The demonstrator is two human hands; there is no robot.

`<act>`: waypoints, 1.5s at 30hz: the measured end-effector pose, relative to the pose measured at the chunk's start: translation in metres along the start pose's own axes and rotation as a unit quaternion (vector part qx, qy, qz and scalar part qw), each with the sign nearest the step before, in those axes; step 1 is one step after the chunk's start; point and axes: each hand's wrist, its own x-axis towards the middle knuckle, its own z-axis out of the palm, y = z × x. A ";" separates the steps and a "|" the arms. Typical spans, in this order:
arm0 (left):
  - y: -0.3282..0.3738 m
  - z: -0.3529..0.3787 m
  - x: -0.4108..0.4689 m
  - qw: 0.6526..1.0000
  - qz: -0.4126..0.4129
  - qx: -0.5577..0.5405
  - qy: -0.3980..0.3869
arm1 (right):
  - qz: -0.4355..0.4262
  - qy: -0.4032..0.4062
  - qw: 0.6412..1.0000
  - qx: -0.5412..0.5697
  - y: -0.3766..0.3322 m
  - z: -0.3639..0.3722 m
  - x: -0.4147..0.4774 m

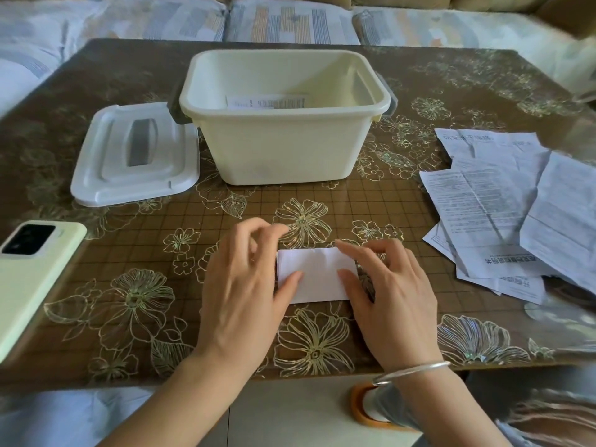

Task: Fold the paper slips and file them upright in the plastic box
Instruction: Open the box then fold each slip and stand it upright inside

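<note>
Right hand [392,295] presses a slip [315,269] on floral table [135,259], sofa [290,24] beyond.

The desk [129,250] is showing brown with gold flower outlines; the plastic box [283,150] is looking cream, its lid [106,179] white, the phone [32,285] pale green.

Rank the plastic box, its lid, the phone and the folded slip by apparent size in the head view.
1. plastic box
2. lid
3. phone, nearer and cropped, so its place against the lid is unsure
4. folded slip
</note>
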 end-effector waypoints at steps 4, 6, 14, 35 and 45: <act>0.004 0.004 0.001 0.994 0.111 0.024 0.003 | -0.021 -0.006 0.999 -0.028 -0.002 -0.002 0.003; 0.003 0.006 0.001 0.991 0.131 0.006 0.002 | -0.032 -0.018 0.999 -0.038 -0.002 -0.004 0.005; 0.001 0.006 0.000 0.994 0.069 -0.072 -0.038 | -0.041 -0.133 0.988 -0.062 -0.011 -0.016 0.038; 0.006 -0.019 -0.018 0.978 0.178 -0.064 -0.089 | 0.184 -0.261 0.922 0.217 0.002 -0.036 0.022; 0.009 -0.011 -0.019 0.989 0.126 -0.076 -0.027 | 0.169 -0.279 0.912 0.248 -0.003 -0.047 0.007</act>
